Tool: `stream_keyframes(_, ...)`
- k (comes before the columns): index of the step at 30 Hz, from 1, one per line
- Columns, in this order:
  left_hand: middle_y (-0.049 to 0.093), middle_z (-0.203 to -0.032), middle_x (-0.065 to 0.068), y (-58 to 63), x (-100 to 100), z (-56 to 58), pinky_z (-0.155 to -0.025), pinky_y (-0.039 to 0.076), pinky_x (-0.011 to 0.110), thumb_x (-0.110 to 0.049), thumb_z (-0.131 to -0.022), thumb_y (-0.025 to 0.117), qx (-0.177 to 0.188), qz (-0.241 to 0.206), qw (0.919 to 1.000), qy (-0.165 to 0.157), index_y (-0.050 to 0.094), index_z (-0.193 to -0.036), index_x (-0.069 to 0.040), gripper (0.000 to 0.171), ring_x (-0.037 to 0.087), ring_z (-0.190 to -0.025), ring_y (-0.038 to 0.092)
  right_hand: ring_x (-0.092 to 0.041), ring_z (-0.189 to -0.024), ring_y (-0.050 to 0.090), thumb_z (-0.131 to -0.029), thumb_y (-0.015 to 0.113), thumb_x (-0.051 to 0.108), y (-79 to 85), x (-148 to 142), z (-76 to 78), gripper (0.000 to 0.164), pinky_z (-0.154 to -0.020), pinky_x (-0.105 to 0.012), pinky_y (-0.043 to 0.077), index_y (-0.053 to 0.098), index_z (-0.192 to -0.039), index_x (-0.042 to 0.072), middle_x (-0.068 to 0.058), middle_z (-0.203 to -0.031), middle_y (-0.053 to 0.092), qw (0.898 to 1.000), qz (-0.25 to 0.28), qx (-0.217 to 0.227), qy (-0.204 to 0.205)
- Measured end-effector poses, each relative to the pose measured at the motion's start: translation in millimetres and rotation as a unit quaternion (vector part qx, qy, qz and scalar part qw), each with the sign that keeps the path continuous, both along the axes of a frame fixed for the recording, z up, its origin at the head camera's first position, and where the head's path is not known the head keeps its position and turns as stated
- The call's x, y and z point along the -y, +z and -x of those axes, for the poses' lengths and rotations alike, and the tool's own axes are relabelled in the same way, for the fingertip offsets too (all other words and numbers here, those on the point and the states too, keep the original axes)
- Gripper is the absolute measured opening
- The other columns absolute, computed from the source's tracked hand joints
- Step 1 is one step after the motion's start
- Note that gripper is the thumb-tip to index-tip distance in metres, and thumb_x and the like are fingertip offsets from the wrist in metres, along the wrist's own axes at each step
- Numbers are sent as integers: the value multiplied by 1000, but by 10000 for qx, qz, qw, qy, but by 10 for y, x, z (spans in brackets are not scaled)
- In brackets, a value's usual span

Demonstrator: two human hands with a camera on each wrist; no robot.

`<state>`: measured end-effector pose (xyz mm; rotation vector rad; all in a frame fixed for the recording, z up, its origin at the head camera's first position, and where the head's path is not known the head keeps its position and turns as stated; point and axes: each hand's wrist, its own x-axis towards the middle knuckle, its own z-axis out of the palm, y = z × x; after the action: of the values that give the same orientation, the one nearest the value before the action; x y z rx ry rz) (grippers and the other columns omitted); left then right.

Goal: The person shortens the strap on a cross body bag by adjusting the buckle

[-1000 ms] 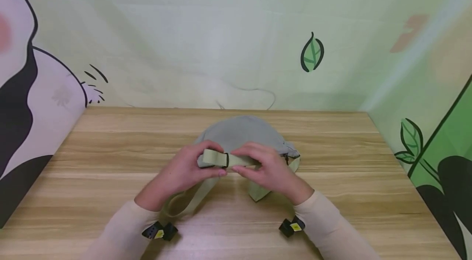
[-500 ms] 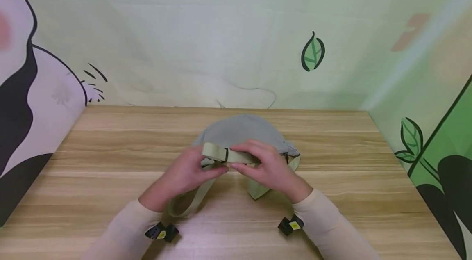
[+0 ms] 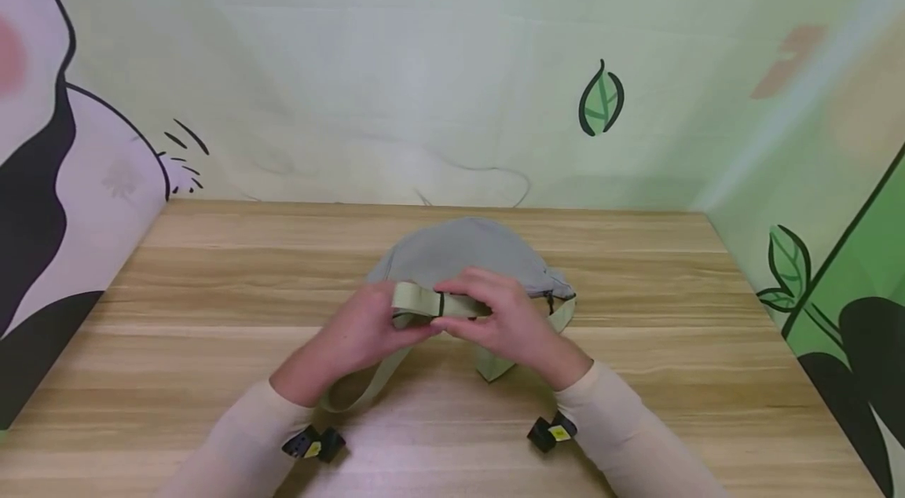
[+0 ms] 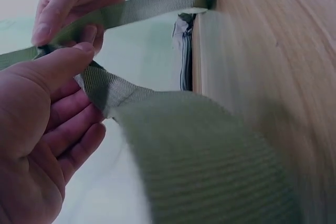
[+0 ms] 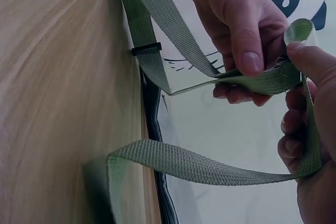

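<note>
A grey waist bag (image 3: 463, 250) lies on the table behind both hands, its light green webbing strap (image 3: 417, 299) raised in front of it. A dark slider buckle (image 3: 441, 303) sits on the strap between the hands. My left hand (image 3: 360, 325) pinches the strap by the loop left of the buckle. Just right of the buckle, my right hand (image 3: 505, 317) pinches the strap between thumb and fingers. In the right wrist view a second black slider (image 5: 147, 49) shows on a hanging strap length. Fingers partly hide the held buckle.
The wooden table (image 3: 226, 270) reaches back to a printed backdrop (image 3: 318, 89) with leaf and panda drawings. A slack strap loop (image 3: 353, 396) hangs below the left hand. Another strap fold (image 3: 492, 364) rests below the right hand.
The strap loop at the left hand rises, then lowers slightly. Both hands have shifted a little, the right one leftward and closer to the buckle. The bag stays in place.
</note>
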<state>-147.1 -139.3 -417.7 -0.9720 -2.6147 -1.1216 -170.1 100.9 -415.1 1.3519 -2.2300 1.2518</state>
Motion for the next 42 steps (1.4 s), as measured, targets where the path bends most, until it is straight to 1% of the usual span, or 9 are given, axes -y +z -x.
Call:
stream_keyframes(3,81,-104,-2,1,38,6,-88,64,36,-15,-92,88,11,47,10000,-58,78,-112,-14,22,13,-97,75,-12,-82,61,-87,90,6,7,-21,8,35,-70,-24,53,76,-119,6,-4,-99,73,10000,-71,-25,9)
stream_keyframes(6,81,-101,-5,6,93,12,-85,65,38,-17,-93,87,-68,178,9998,-63,79,-107,-15,17,10,-92,74,-12,-84,62,-86,91,6,15,-52,19,35,-72,-25,54,76,-118,6,-4,-99,74,9998,-173,-69,15)
stream_keyframes(10,79,-94,-7,30,159,26,-77,63,34,-21,-94,86,-460,518,9976,-65,78,-103,-16,14,5,-82,68,-12,-83,62,-86,91,6,17,-88,32,36,-71,-25,54,76,-118,5,-4,-98,74,9994,-312,-97,67)
stream_keyframes(14,80,-96,-5,59,207,36,-73,60,28,-23,-94,86,-852,832,9928,-129,79,-109,-14,18,3,-78,65,-12,-82,61,-86,91,6,27,-120,34,35,-70,-24,54,76,-118,4,-5,-98,75,9993,-377,-46,32)
stream_keyframes(18,80,-99,-5,63,272,32,-72,58,26,-22,-95,85,-826,983,9917,-100,80,-112,-13,20,3,-77,63,-12,-83,61,-86,91,6,49,-156,31,33,-71,-25,54,77,-116,4,-4,-98,75,9992,-402,-20,-51)
stream_keyframes(21,79,-96,-6,57,329,24,-71,57,27,-22,-95,85,-782,1118,9906,-19,80,-111,-13,19,4,-76,62,-12,-82,61,-85,92,6,58,-187,31,33,-71,-25,54,77,-115,4,-4,-98,75,9990,-431,-47,-112)
stream_keyframes(28,82,-101,3,24,465,9,-77,64,32,-18,-93,87,-826,1345,9874,75,80,-112,-7,23,10,-84,73,-11,-80,60,-83,92,5,45,-250,55,33,-68,-24,53,78,-113,3,-4,-95,74,9988,-416,-170,-171)
stream_keyframes(36,79,-94,-4,-9,673,5,-72,61,30,-15,-92,87,-788,1561,9844,204,79,-104,-11,15,6,-80,70,-11,-77,59,-82,92,3,20,-311,96,31,-68,-26,53,78,-111,3,-4,-92,75,9984,-332,-406,-212)
stream_keyframes(42,82,-96,-3,-9,774,-22,-73,63,33,-14,-91,88,-695,1591,9842,356,80,-106,-11,17,8,-81,74,-12,-74,57,-81,92,2,-1,-336,124,33,-65,-25,51,78,-110,4,-3,-88,73,9980,-310,-542,-139)
